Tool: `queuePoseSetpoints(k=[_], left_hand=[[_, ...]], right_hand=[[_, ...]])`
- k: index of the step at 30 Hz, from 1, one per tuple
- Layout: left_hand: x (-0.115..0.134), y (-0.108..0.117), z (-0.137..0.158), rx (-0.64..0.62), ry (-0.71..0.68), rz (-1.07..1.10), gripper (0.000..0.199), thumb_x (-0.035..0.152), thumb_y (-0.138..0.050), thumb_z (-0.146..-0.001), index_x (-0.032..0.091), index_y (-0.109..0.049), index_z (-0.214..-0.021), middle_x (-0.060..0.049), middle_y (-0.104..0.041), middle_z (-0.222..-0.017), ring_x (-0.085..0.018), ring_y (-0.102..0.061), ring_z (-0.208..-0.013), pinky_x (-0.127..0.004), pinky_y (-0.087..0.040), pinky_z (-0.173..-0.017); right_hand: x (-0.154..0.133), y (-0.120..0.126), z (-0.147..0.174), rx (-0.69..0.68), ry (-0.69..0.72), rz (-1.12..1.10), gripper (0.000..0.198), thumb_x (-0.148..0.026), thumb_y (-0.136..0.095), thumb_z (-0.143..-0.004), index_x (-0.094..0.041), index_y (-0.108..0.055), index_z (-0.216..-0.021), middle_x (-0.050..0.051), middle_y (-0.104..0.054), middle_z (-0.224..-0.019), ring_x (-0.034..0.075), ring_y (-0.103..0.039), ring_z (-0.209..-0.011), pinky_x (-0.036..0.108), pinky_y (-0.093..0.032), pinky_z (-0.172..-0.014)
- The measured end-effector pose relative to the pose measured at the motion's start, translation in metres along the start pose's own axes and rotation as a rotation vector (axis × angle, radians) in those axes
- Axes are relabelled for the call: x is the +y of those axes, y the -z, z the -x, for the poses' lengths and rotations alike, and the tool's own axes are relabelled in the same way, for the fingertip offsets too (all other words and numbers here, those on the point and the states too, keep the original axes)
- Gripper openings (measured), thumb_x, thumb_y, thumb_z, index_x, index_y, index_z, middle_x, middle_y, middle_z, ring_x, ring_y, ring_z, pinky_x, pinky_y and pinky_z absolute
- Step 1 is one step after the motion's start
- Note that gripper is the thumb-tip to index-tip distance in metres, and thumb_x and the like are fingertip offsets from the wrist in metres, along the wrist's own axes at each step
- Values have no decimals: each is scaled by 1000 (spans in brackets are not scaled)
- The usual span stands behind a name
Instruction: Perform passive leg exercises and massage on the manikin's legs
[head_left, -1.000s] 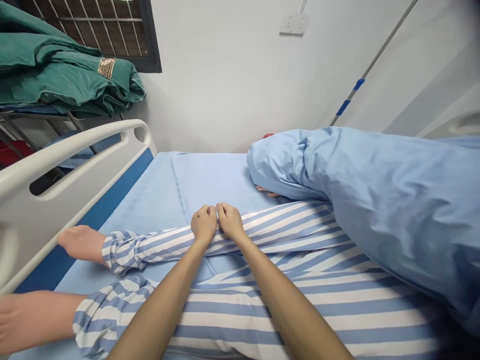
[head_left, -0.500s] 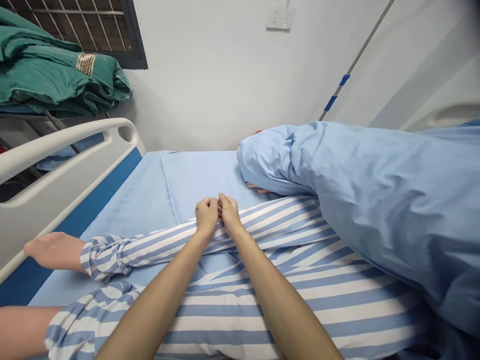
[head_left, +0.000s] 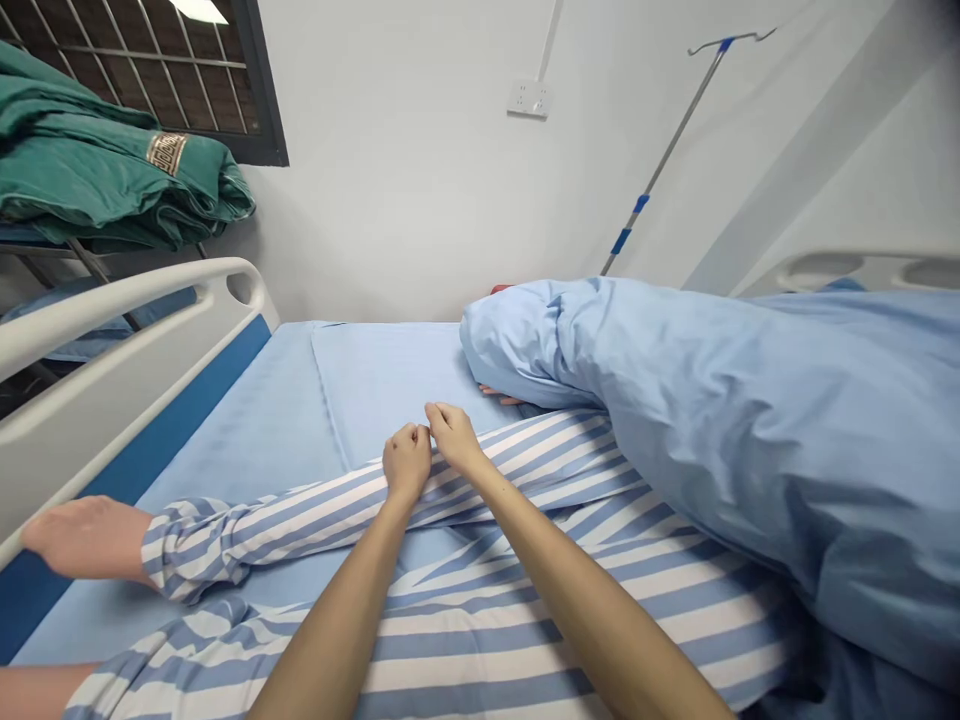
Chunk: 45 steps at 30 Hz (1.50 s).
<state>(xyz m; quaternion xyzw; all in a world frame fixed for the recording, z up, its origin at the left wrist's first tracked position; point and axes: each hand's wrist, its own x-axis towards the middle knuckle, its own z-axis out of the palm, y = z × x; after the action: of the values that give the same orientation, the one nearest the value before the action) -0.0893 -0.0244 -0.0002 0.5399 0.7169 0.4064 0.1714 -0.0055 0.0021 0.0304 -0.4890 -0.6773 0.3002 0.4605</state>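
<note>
My left hand point(head_left: 407, 462) is curled into a fist over the far leg of the striped trousers point(head_left: 315, 520), around the knee. My right hand point(head_left: 454, 435) is closed too, just right of the left one and slightly raised, its thumb side near the left knuckles. Nothing shows in either fist, and the cloth beneath is not visibly bunched up. The trousers are on a figure lying on the bed, whose bare far foot point(head_left: 86, 538) points left. Fingertips point(head_left: 499, 396) of the lying figure peek out from under a blue quilt point(head_left: 690, 400).
A white bed end board point(head_left: 135, 290) stands on the left, with green cloth point(head_left: 112, 180) piled beyond it. Pale blue sheet point(head_left: 390, 370) covers the mattress. Behind the bed are a wall socket point(head_left: 529, 98) and a drip stand point(head_left: 667, 150).
My right hand has lifted a little and drawn apart from my left, which stays low at the leg. The view has tilted up, showing the top of the drip stand.
</note>
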Motion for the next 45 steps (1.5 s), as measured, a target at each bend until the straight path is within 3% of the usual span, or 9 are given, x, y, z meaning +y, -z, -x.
queuePoseSetpoints(k=[4, 9, 16, 20, 25, 29, 36, 39, 45], left_hand=[[-1, -2, -1, -1, -11, 2, 32, 30, -37, -78, 20, -39, -48, 2, -45, -48, -11, -36, -51, -24, -24, -53], [-2, -6, 0, 4, -40, 1, 33, 32, -37, -77, 19, -33, -47, 3, -37, -46, -10, -32, -49, -24, -22, -51], [6, -5, -3, -55, -44, -6, 33, 31, -41, -73, 19, -30, -45, 4, -30, -45, -9, -29, -48, -25, -21, -50], [33, -6, -14, -61, -50, 264, 32, 32, -42, -72, 19, -29, -46, 6, -24, -45, -8, -26, -46, -23, -21, -47], [54, -29, -7, -39, -8, 541, 31, 35, -41, -75, 19, -33, -49, 6, -33, -46, -8, -31, -47, -21, -27, -48], [44, -49, 6, 15, -70, 305, 34, 34, -36, -80, 18, -42, -51, 3, -44, -49, -9, -37, -51, -22, -26, -52], [36, -49, 6, -40, -83, 297, 36, 36, -36, -82, 18, -38, -50, 4, -38, -47, -9, -33, -50, -23, -22, -50], [38, -49, 7, -36, -98, 270, 36, 34, -37, -81, 18, -36, -49, 5, -34, -47, -8, -32, -50, -23, -22, -52], [25, -33, 7, -112, -79, 359, 38, 37, -34, -83, 19, -38, -50, 5, -35, -46, -9, -35, -49, -23, -24, -52]], right_hand=[[-1, 23, 1, 5, 62, 64, 40, -40, -35, -85, -20, -35, -50, -5, -35, -45, 10, -34, -49, 24, -26, -50], [27, 25, 11, -18, 20, 6, 40, -43, -37, -84, -20, -36, -51, -5, -35, -47, 10, -33, -49, 23, -26, -49], [39, 29, 2, -14, -169, -470, 39, -47, -43, -80, -21, -34, -52, -7, -30, -41, 7, -26, -37, 22, -21, -39], [33, 36, -1, 14, -314, -721, 36, -46, -48, -74, -21, -32, -54, -10, -27, -38, 5, -19, -32, 20, -14, -35], [32, 36, -2, 39, -365, -771, 33, -43, -49, -73, -21, -32, -55, -10, -27, -38, 4, -19, -32, 20, -13, -35], [36, 31, -2, 144, -285, -578, 33, -39, -45, -77, -21, -31, -53, -8, -28, -42, 6, -25, -38, 21, -21, -40], [14, 49, 9, 234, 160, 142, 36, -36, -36, -86, -20, -32, -55, -6, -30, -48, 9, -28, -48, 24, -21, -51], [24, 58, 6, 283, 112, 219, 37, -36, -33, -88, -20, -32, -55, -6, -32, -48, 9, -30, -48, 24, -21, -51], [49, 53, 2, 115, -6, 386, 36, -37, -35, -87, -19, -36, -55, -4, -37, -49, 10, -33, -50, 24, -20, -52]])
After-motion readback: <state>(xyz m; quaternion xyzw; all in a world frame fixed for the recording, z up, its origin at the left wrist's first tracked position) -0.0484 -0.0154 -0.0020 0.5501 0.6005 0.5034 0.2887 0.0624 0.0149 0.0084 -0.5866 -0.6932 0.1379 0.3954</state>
